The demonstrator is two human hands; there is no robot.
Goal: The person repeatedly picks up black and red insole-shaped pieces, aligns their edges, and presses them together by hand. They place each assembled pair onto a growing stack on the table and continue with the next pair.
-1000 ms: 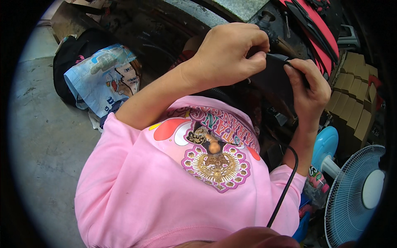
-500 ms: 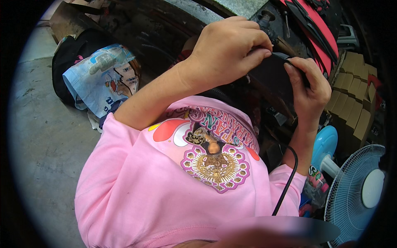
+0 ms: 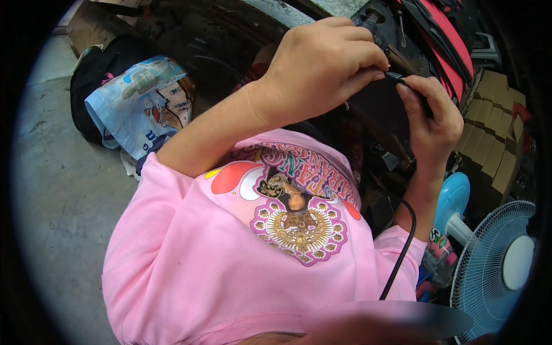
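A dark flat piece of material (image 3: 376, 106) hangs between my two hands, its upper edge at my fingertips. My left hand (image 3: 330, 66) is closed, thumb and forefinger pinched together at the left end of that edge. A tiny pale tip shows at its fingertips, too small to name. My right hand (image 3: 431, 115) pinches the same edge a little farther right, its thumb on the near side and its fingers curled behind. Much of the dark piece blends into the dark surroundings, so its full outline cannot be made out.
Red and black flat pieces (image 3: 440, 43) lie at the upper right, beside a dark metal machine part (image 3: 372, 20). Small brown boxes (image 3: 486, 138) stack at the right, above a fan (image 3: 494, 270). A black cable (image 3: 405, 247) runs near my right arm. A printed bag (image 3: 138, 106) sits at the left.
My left hand has shifted slightly right, closer to my right hand. Both hands keep their pinch on the dark piece.
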